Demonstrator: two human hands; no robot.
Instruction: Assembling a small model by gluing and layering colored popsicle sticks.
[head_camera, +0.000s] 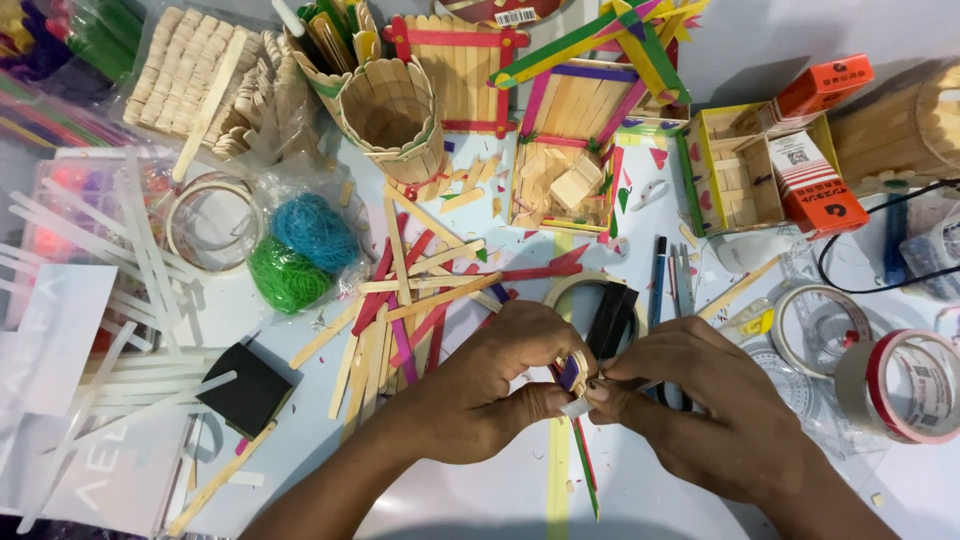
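A small piece made of wooden craft stick with a purple face and a white bit at its lower end (573, 385) sits pinched between both hands at the near middle of the counter (480, 490). The left hand (490, 385) is curled nearly closed, thumb and forefinger pressing the piece from the left. The right hand (705, 400) is likewise closed on it, its fingertips (598, 392) meeting the piece from the right.

Just beyond the hands lies a roll of pale tape (575, 290) with a black folded clip-like block (612, 318) leaning in it. Left of that is a loose scatter of plain, red and pink flat craft sticks (410, 300). Below the hands a yellow stick and a green-and-red stick (570, 470) lie on the counter, pointing toward the near edge.

Farther left, a clear bag holds blue and green bundles of thread-like bands (300, 250), and a black square pad (245, 390) lies nearer. White plastic strips (140, 260) spread across the left side.

At the far side stands a round cup built of upright wooden sticks (392, 120), and to its right an open box of sticks with coloured edges holding small wooden offcuts (565, 175). To the right is a yellow-rimmed stick box (730, 170) beside orange cartons (820, 185). At the near right lie a red-and-white tape roll (905, 385) and a clear tape roll (815, 330).
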